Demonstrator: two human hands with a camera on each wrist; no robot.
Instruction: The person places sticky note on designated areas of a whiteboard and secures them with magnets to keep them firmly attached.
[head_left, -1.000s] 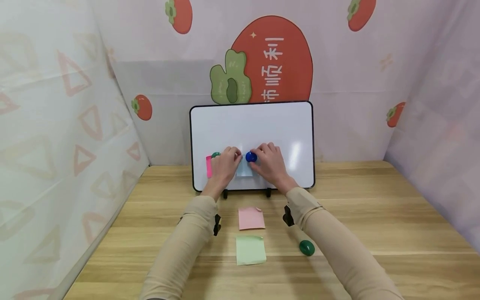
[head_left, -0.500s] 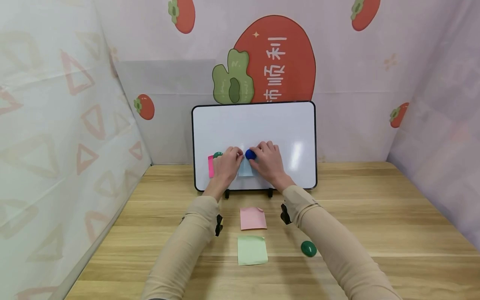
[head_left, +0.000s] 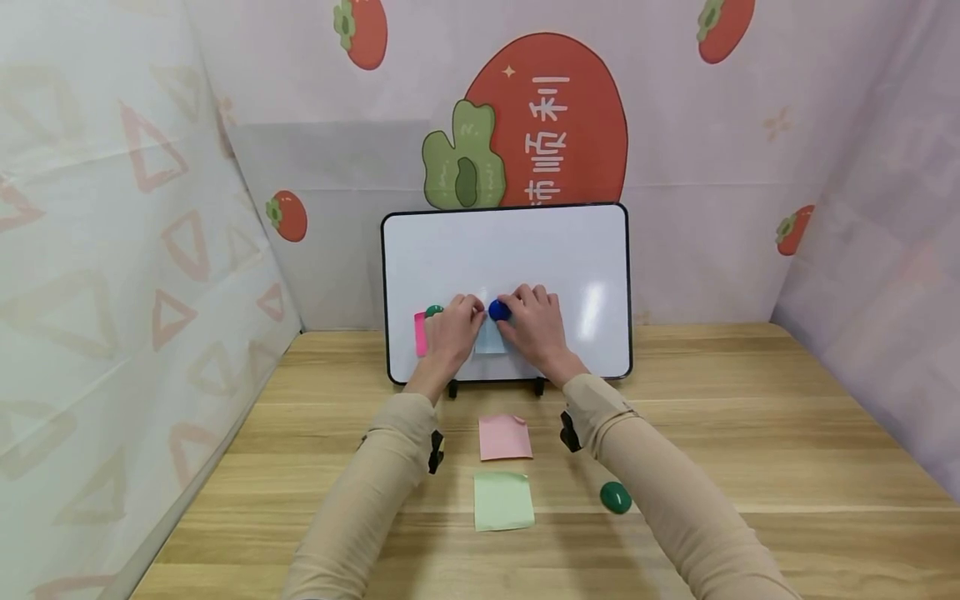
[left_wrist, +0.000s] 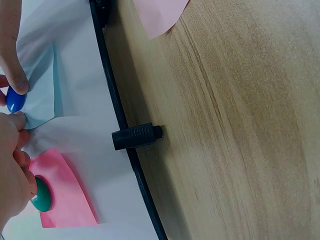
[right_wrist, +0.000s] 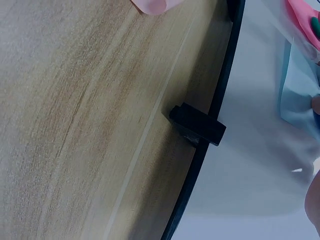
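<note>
A light blue sticky note [head_left: 491, 340] lies against the whiteboard [head_left: 502, 250]. My left hand [head_left: 452, 329] pinches its upper left corner between thumb and fingertips. With thumb and fingers my right hand [head_left: 537, 323] grips a round blue magnet [head_left: 498, 310] at the note's upper part. In the left wrist view the blue magnet [left_wrist: 16, 100] sits over the blue note [left_wrist: 42, 92]. Left of these, a bright pink note [head_left: 421, 335] hangs under a green magnet [head_left: 433, 311], partly hidden by my left hand. The right wrist view shows only slivers of my right hand [right_wrist: 314, 200].
On the wooden table [head_left: 750, 433] lie a pale pink note [head_left: 506, 437], a pale green note [head_left: 503, 502] and a loose green magnet [head_left: 616, 497] beside my right forearm. Black stand feet [left_wrist: 137, 136] hold the whiteboard's lower edge. A patterned cloth [head_left: 675, 150] hangs behind.
The right hand and the blue magnet have shifted slightly left and up on the blue note. The left hand stays at the note's corner. The whole view sways slightly.
</note>
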